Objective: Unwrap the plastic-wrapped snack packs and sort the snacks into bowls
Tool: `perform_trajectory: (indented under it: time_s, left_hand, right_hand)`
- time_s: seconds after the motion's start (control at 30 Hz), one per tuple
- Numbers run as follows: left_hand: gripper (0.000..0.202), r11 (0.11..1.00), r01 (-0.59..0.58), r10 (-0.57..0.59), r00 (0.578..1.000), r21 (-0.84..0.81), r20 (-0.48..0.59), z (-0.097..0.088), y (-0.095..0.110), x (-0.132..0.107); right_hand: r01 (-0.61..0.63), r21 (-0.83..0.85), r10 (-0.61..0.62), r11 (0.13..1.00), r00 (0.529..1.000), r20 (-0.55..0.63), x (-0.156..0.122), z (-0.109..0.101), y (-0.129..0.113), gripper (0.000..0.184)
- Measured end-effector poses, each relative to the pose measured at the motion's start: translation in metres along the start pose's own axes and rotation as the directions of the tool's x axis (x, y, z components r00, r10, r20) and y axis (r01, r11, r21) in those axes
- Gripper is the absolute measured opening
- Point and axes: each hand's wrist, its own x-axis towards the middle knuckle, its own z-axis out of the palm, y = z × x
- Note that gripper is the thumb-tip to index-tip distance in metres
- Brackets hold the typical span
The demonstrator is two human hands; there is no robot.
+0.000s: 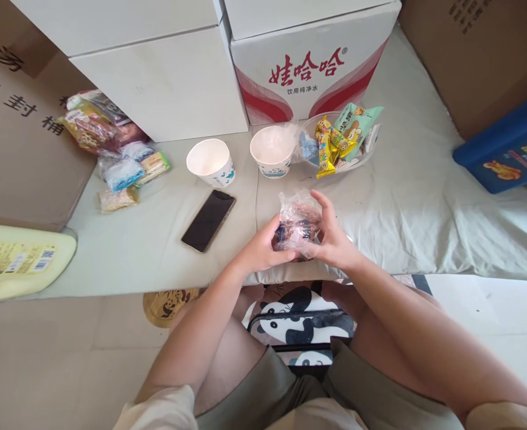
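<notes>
Between my two hands is a clear plastic snack packet (299, 224) with a reddish-brown filling and a dark blue patch on it. My left hand (265, 246) grips its left side, thumb toward the front. On the opposite side my right hand (332, 236) holds it between thumb and fingers, with the index finger raised along the edge. The packet is just above the front of the cloth-covered surface (393, 233). Beyond it stand two white paper cups (209, 162), (272, 152), and a clear bowl (366, 160) holding yellow and green snack packets (330, 146).
A dark phone (208, 220) lies left of my hands. Several wrapped snacks (122, 170) are heaped farther left beside a brown carton (34, 137). White boxes (308, 71) stand at the back. A blue container (505, 143) is at right, a pale yellow jug (21, 260) at left.
</notes>
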Motion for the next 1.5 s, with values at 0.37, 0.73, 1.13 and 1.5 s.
perform_trajectory:
  time_s: [0.37, 0.73, 1.13, 1.5]
  left_hand:
    - [0.055, 0.945, 0.173, -0.225, 0.959, -0.277, -0.171, 0.01, -0.008, 0.006]
    - [0.041, 0.78, 0.001, -0.264, 0.908, -0.626, -0.327, 0.0, 0.005, 0.013]
    - [0.038, 0.916, -0.021, -0.191, 0.855, -0.399, -0.483, -0.012, 0.0, 0.011]
    - [0.058, 0.939, 0.143, 0.061, 0.825, 0.312, -0.562, -0.012, -0.008, 0.004]
  right_hand:
    - [0.131, -0.497, -0.224, 0.858, 0.966, -0.132, 0.0, 0.0, 0.006, 0.04]
    - [0.341, -0.844, -0.315, 0.414, 0.923, 0.219, -0.005, 0.008, -0.003, 0.041]
    - [-0.128, -0.937, -0.062, 0.324, 0.986, -0.156, -0.009, -0.018, 0.002, 0.028]
    - [-0.169, -0.925, -0.099, 0.339, 0.972, -0.214, -0.004, -0.013, -0.002, 0.031]
